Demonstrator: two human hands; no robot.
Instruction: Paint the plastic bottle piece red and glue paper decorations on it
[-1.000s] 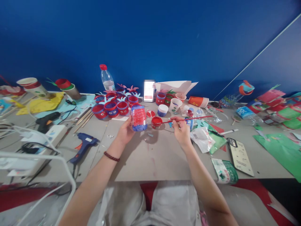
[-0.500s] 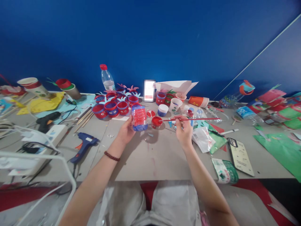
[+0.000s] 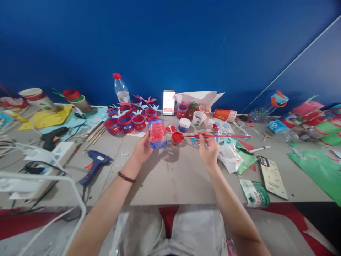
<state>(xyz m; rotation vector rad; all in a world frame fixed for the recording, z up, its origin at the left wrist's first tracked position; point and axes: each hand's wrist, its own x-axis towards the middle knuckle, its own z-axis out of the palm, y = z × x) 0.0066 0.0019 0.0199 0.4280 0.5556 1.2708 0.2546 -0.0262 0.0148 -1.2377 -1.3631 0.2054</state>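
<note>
Okay, head view: left hand (image 3: 144, 148), curled part-closed, grips the painted plastic container (image 3: 158, 133) just left of the red paint jar (image 3: 177, 140); right hand (image 3: 209, 147) pinches the brush (image 3: 234, 136), tip at the jar. Probably best: wipe excess paint off, hold container steady.

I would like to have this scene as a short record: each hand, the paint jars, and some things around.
Left hand: holds red-and-blue plastic piece
Right hand: holds red paintbrush, tip at the open paint jar
Paint color: red in the open paint jar
Other jar: white lid on, behind the open one
Left side: blue glue gun lying on table
Right side: phone lying back up
</note>
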